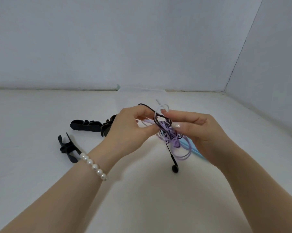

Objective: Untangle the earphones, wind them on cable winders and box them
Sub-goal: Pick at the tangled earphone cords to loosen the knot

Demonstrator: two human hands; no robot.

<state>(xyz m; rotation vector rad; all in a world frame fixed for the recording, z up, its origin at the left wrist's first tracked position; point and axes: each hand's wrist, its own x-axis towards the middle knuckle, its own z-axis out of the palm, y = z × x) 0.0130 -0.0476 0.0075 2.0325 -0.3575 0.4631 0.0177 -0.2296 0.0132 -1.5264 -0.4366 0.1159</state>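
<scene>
Earphones (pixel 168 133), thin glossy cords (lilac, black) knotted, pinched between both hands.

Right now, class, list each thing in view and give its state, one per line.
Earphone tangle: knotted, held off the table.
Black earbud: dangling below.
Left hand: pinching cables.
Right hand: pinching cables.
Cable winders: empty, lying on table.

Left hand (pixel 133 125) and right hand (pixel 192 130) pinch tangled earphones (pixel 168 133) above black winders (pixel 86 126).
</scene>
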